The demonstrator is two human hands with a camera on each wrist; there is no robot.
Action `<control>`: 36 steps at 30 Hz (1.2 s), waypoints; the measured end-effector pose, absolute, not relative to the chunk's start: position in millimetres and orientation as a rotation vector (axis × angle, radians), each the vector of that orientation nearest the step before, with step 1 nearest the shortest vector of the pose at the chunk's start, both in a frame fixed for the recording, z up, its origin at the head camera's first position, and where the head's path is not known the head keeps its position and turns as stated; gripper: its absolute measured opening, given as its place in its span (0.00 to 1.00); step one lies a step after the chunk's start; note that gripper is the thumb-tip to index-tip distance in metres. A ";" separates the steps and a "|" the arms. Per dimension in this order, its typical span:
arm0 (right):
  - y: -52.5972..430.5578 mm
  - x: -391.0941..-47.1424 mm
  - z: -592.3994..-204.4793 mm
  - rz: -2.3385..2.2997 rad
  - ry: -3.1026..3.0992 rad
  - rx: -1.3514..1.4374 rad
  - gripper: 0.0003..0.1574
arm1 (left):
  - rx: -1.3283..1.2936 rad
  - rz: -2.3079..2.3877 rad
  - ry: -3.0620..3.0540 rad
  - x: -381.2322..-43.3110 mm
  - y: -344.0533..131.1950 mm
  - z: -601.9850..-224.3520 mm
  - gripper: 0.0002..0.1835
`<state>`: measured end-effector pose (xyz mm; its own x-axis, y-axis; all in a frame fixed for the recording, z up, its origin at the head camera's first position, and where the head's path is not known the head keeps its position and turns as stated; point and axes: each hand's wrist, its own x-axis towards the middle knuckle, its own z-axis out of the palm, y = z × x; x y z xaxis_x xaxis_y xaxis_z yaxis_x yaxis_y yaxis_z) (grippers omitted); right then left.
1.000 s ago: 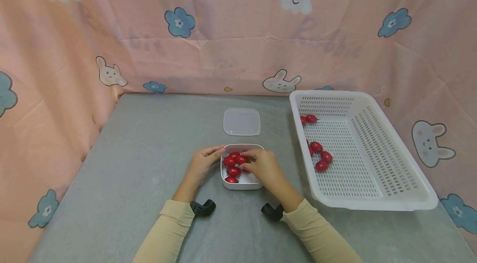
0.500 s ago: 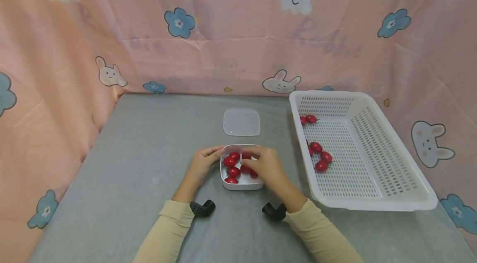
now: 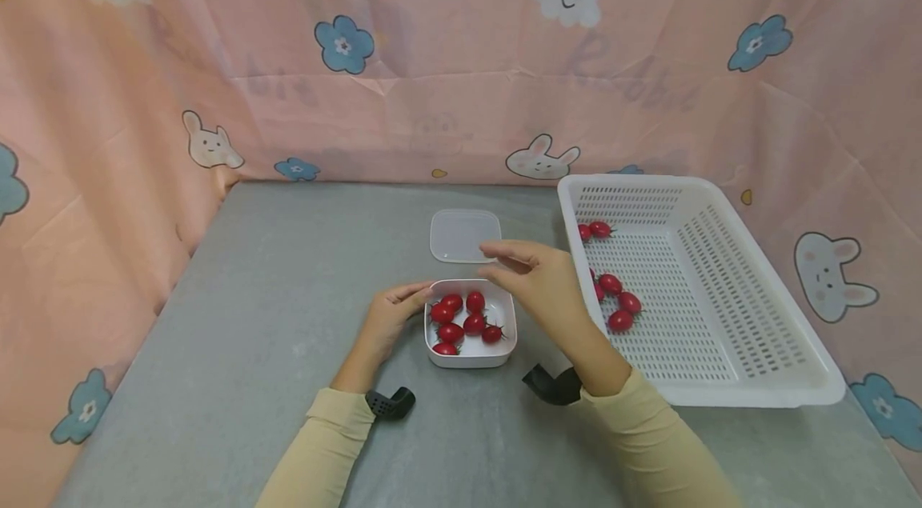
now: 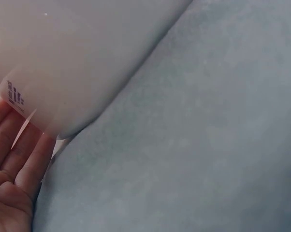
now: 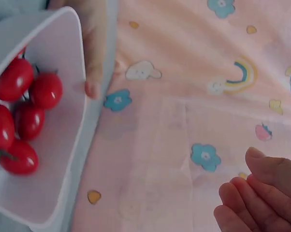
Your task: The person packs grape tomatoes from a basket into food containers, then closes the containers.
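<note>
A small white rectangular container [image 3: 473, 362] holds several red cherry tomatoes [image 3: 474, 324] with green stems. My left hand [image 3: 389, 320] steadies its left side; in the left wrist view the straight fingers [image 4: 34, 164] lie along the outer wall. Up and to the right of the container is my right hand [image 3: 547, 284], raised, with nothing between thumb and fingers. The right wrist view also shows that hand [image 5: 261, 193] empty, fingers loosely bent, with the tomatoes [image 5: 12, 79] in the container at left.
A large white perforated basket [image 3: 763, 252] stands at the right, with several more cherry tomatoes [image 3: 621, 322] along its left side. Behind the container lies a translucent lid [image 3: 461, 234] on the grey table [image 3: 310, 268]. A patterned pink cloth [image 3: 432, 108] hangs at the back.
My right hand has lifted out of the container and moved up and right, leaving tomatoes at the container's right side uncovered. My left hand has stayed at the left wall.
</note>
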<state>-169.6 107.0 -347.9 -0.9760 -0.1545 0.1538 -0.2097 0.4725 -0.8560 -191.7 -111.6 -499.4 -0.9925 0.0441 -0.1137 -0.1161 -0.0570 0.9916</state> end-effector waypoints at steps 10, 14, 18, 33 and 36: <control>140.5 -192.1 -321.0 1.525 -2.570 0.171 0.21 | -0.080 2.192 2.108 -191.4 -111.7 -499.7 0.16; 155.7 -202.2 -313.7 1.507 -2.589 0.061 0.24 | -0.086 2.190 2.103 -191.5 -111.6 -499.8 0.16; 169.7 -213.1 -309.6 1.471 -2.601 -0.027 0.27 | -0.089 2.193 2.100 -191.5 -111.1 -499.6 0.16; 190.3 -244.9 -311.2 1.390 -2.595 -0.107 0.28 | -0.101 2.201 2.079 -192.0 -111.3 -501.1 0.17; 194.0 -250.7 -314.1 1.420 -2.568 -0.141 0.30 | -0.103 2.209 2.064 -192.4 -111.5 -502.0 0.17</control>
